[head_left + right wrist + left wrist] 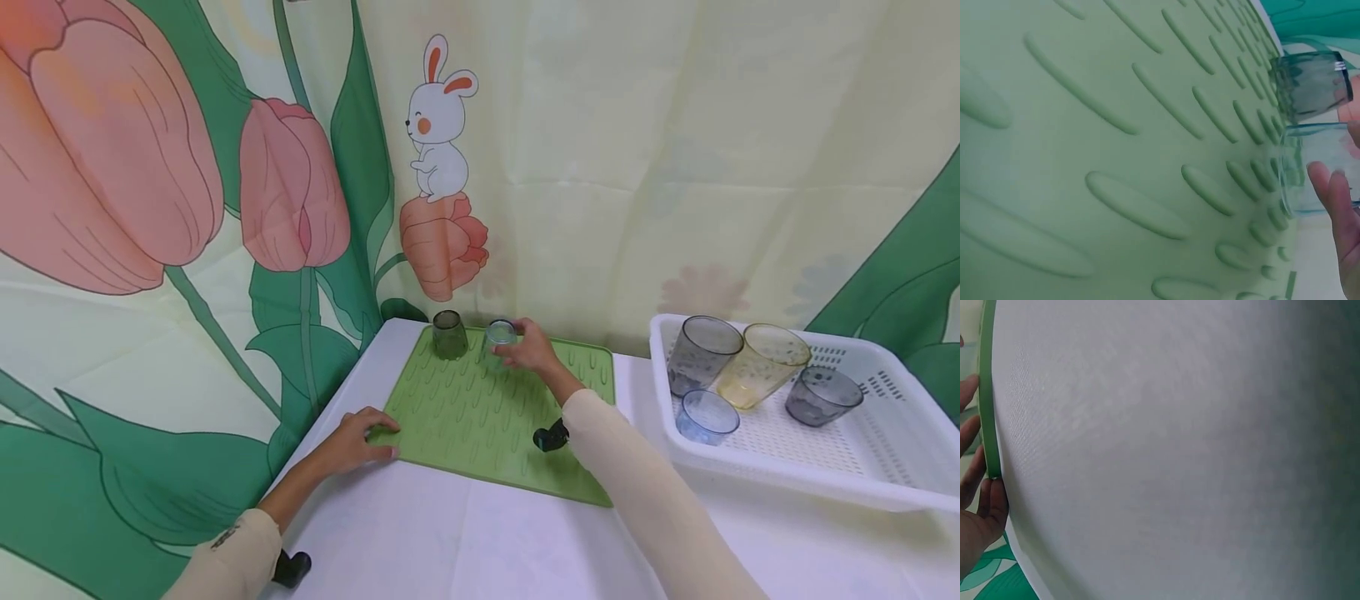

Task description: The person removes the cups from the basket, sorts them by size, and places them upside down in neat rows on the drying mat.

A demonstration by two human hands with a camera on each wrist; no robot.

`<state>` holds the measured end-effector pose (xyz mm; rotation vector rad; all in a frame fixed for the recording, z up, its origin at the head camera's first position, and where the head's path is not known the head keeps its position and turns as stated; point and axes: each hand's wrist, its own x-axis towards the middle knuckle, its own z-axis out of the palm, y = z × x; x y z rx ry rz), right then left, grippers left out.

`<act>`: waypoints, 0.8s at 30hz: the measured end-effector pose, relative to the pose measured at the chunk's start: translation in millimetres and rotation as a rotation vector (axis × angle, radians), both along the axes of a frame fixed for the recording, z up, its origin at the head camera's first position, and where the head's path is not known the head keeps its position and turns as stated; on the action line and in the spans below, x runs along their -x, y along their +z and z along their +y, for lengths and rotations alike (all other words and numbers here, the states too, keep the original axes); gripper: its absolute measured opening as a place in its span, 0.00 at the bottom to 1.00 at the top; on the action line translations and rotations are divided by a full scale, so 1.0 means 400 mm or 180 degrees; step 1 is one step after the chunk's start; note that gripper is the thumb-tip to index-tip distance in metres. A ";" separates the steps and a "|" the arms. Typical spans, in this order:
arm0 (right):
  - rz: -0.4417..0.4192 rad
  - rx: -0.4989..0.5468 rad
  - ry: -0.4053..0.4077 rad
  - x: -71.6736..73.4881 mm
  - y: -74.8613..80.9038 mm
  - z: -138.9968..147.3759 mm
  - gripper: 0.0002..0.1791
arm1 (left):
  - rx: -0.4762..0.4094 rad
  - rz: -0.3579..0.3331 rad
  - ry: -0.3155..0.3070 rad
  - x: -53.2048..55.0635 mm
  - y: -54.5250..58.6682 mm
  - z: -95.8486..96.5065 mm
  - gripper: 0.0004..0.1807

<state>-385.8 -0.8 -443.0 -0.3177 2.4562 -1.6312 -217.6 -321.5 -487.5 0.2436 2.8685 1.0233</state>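
Note:
My right hand (531,346) grips a clear, faintly blue drinking glass (500,333) at the far side of a green ridged mat (480,417). In the right wrist view the fingers lie along the side of this glass (1300,169), and its open end faces the mat. Beside it, to the left, a dark grey glass (450,337) stands on the mat with its narrower end up. My left hand (354,442) rests at the mat's near left corner, thumb and fingers spread; the left wrist view shows fingertips along the green mat edge (987,394).
To the right stands a white perforated basket (780,467). It holds a tall grey glass (701,354), a yellow glass (765,362), a small blue glass (707,417) and a short grey glass (823,396). A printed curtain (570,167) hangs close behind the white table (450,533).

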 end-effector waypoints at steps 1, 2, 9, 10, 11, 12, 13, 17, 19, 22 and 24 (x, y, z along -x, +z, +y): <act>-0.0017 -0.0015 -0.0017 0.002 -0.002 -0.001 0.38 | 0.0004 -0.0013 0.0015 0.000 -0.001 0.000 0.17; -0.0036 -0.0027 -0.0025 0.004 -0.004 -0.002 0.38 | 0.0003 -0.0019 0.0029 -0.001 -0.002 0.000 0.17; -0.0107 -0.0081 -0.0111 0.014 -0.007 -0.014 0.38 | -0.0016 -0.0013 0.0050 0.000 -0.008 -0.002 0.17; -0.0122 -0.0081 -0.0120 0.015 -0.007 -0.016 0.38 | -0.0019 -0.0015 0.0046 -0.001 -0.009 -0.003 0.17; -0.0131 -0.0083 -0.0122 0.016 -0.007 -0.018 0.38 | -0.0024 -0.0019 0.0045 -0.001 -0.009 -0.003 0.17; -0.0142 -0.0083 -0.0125 0.018 -0.007 -0.019 0.37 | -0.0023 -0.0017 0.0042 0.000 -0.010 -0.004 0.17; -0.0156 -0.0087 -0.0123 0.019 -0.007 -0.020 0.37 | -0.0022 -0.0015 0.0041 0.000 -0.011 -0.004 0.16; -0.0198 -0.0073 -0.0097 0.027 -0.005 -0.020 0.39 | 0.0002 -0.0003 0.0037 0.002 -0.011 -0.003 0.16; -0.0210 -0.0047 -0.0091 0.029 -0.004 -0.019 0.40 | 0.0007 0.0009 0.0030 0.004 -0.008 -0.002 0.16; -0.0202 -0.0037 -0.0086 0.033 -0.004 -0.019 0.40 | 0.0020 0.0010 0.0032 0.005 -0.006 -0.001 0.16; -0.0220 0.0007 -0.0063 0.034 -0.005 -0.021 0.42 | 0.0015 0.0009 0.0031 0.004 -0.006 0.000 0.16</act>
